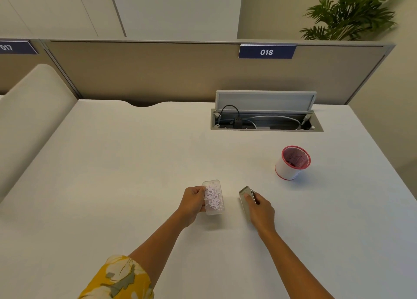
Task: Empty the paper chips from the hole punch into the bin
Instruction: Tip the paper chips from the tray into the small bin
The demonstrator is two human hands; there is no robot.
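Two parts separated: left hand (191, 203) holds the tray (214, 197), full of chips (213, 198); right hand (259, 210) grips the punch (244, 197). Both low over the bench (135, 163). Bin (292, 163) stands well apart, right. Emptying not yet done.

Left hand (191, 200) grips the clear chip tray (214, 197), open side up, pale paper chips (213, 198) heaped inside. Right hand (261, 210) clutches the metal hole punch (244, 196), just beside the tray but apart. The red-rimmed white bin (291, 163) stands upright on the white surface (135, 163), off to the right.
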